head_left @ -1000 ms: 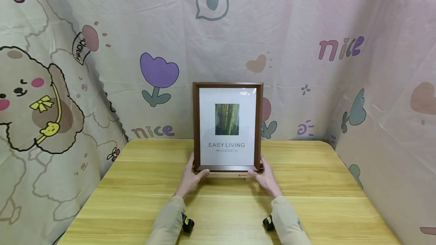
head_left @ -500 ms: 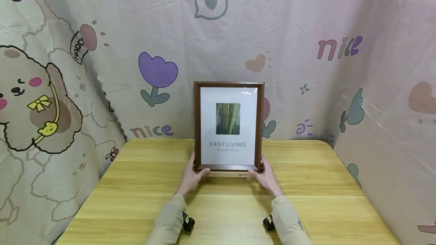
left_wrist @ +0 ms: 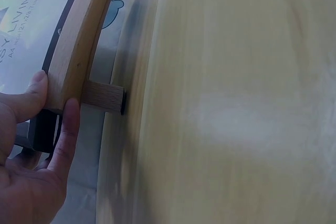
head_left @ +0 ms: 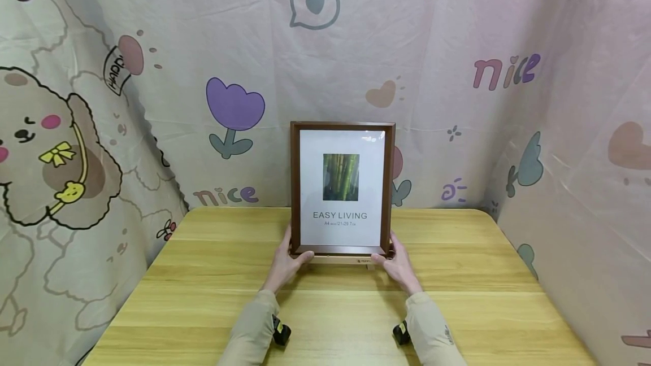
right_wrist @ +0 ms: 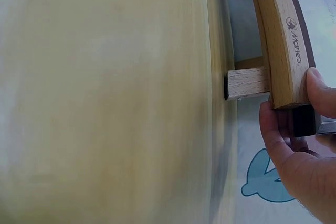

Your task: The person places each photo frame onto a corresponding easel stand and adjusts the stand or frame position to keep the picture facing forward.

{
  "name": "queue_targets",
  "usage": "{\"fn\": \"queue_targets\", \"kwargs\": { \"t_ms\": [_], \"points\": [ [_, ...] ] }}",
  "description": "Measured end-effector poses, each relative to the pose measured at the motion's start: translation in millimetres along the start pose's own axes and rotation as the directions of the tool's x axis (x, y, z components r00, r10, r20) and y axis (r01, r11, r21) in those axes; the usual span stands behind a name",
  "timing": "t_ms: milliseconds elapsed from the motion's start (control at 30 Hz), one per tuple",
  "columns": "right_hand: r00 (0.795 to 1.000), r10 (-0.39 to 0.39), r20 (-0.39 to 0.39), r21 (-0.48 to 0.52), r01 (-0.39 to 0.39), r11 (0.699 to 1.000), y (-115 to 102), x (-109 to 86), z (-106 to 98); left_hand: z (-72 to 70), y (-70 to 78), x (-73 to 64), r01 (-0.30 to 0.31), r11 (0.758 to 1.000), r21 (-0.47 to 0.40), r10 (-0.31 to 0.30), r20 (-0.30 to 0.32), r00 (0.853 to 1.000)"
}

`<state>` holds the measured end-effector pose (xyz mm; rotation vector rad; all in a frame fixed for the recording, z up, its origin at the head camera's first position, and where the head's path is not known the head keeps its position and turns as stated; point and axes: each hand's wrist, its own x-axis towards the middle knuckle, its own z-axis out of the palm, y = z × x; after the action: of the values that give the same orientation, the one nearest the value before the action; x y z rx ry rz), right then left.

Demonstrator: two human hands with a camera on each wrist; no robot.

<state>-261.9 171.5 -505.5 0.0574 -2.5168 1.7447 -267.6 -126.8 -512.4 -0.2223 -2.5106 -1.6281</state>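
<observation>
A brown picture frame point(head_left: 342, 230) with a bamboo picture and the words EASY LIVING stands nearly upright on the pale wooden ledge point(head_left: 333, 260) of a small easel. At its lower left corner, my left hand point(head_left: 282, 264) grips the frame, thumb in front and fingers around the side and back. My right hand point(head_left: 399, 267) holds the lower right corner the same way. In the left wrist view, the forefinger touches the end of the ledge point(left_wrist: 79, 40). A short easel leg point(right_wrist: 248, 82) shows below the ledge in the right wrist view. The easel's back is hidden.
The wood-grain table point(head_left: 335, 304) carries the easel. A printed cloth point(head_left: 325, 72) hangs behind and along both sides, close to the table's far edge. Black wrist cameras point(head_left: 281, 332) sit at both sleeves.
The picture frame has shifted very slightly to the right in the head view, while the backdrop has drifted slightly left. Both hands keep their hold at the lower corners.
</observation>
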Motion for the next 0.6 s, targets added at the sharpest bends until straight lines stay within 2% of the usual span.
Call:
{"fn": "queue_targets", "kwargs": {
  "t_ms": [600],
  "points": [
    [1.0, -0.014, -0.004, -0.023, 0.014, 1.0, 0.5, -0.5, 1.0, -0.3, 0.0, -0.9, -0.024, 1.0, -0.002, 0.024, -0.002, 1.0]
  ]
}}
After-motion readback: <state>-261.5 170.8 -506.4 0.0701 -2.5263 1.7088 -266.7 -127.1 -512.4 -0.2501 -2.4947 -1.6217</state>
